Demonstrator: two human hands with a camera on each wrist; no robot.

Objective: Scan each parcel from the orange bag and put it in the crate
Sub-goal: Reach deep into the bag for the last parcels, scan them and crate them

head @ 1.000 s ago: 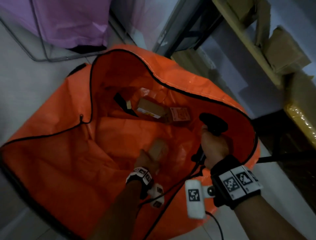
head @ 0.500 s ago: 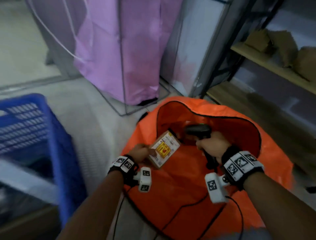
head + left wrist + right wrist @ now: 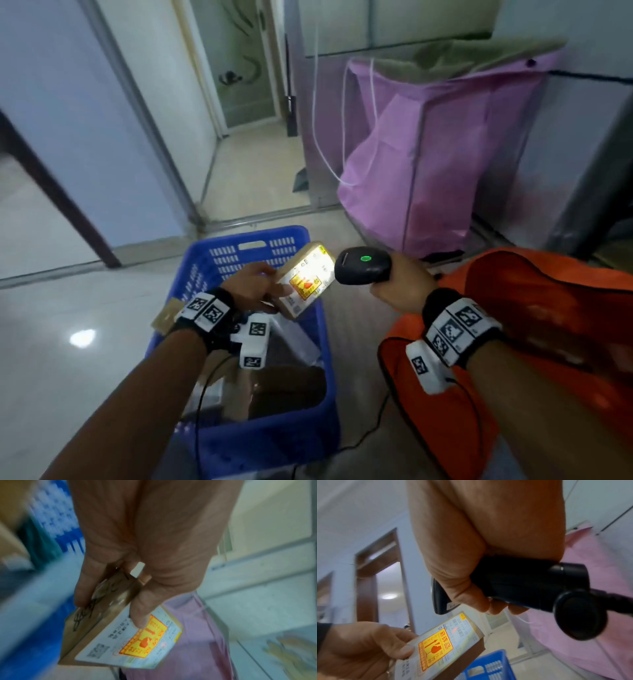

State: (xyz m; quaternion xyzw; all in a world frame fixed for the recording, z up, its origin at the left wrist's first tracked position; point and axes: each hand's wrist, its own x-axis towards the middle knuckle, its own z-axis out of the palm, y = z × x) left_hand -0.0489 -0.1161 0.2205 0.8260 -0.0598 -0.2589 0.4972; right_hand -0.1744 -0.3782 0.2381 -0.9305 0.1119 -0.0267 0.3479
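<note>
My left hand (image 3: 260, 287) grips a small brown cardboard parcel (image 3: 306, 279) with a white label and a yellow-orange fragile sticker, held above the blue crate (image 3: 202, 270). Thumb on the label, fingers underneath, as the left wrist view shows on the parcel (image 3: 120, 635). My right hand (image 3: 400, 284) grips a black handheld scanner (image 3: 363, 265) with a green light lit, its head close to the parcel's label, which glows bright. In the right wrist view a red mark lies on the label's barcode on the parcel (image 3: 448, 639), below the scanner (image 3: 513, 586). The orange bag (image 3: 531, 325) lies at right.
The crate holds several parcels (image 3: 284, 387) and plastic-wrapped packets. A purple fabric hamper (image 3: 428, 154) stands behind the bag. A scanner cable (image 3: 370, 431) runs across the tiled floor between crate and bag. A doorway and a dark table leg (image 3: 58, 192) are at the back left.
I have lifted the parcel out of the orange bag and carried it left over the blue crate. The scanner has followed and now lights the label; my view has swung left and up.
</note>
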